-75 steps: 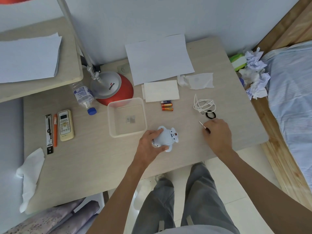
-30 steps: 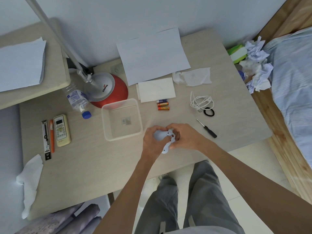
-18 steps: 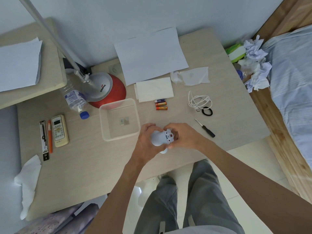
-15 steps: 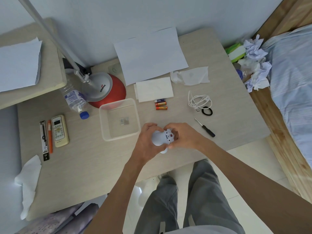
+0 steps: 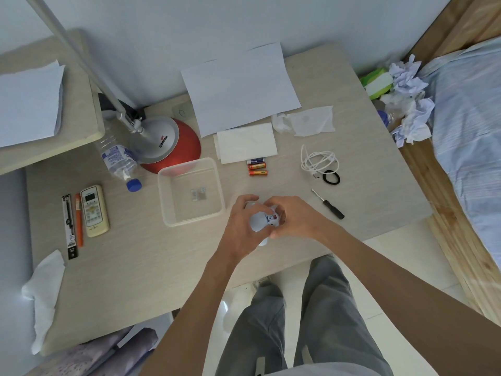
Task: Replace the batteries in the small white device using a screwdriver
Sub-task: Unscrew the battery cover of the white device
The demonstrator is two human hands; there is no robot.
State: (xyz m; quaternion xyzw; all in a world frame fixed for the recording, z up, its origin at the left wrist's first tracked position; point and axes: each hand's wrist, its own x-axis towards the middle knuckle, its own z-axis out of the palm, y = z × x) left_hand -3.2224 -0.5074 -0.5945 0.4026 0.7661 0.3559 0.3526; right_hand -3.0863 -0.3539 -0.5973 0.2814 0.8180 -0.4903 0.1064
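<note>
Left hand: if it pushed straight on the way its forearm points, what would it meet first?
Likely the white device, already in the left hand; beyond that, probably the loose batteries, though depth is unclear.

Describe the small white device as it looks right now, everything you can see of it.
The small white device is rounded, smooth, plastic-looking, held just above the table's near edge. The left hand cups it from the left; the right hand pinches its right side. An exposed patch shows red and blue marks, possibly the battery bay. A rounded nub pokes out below. The rest is hidden.
</note>
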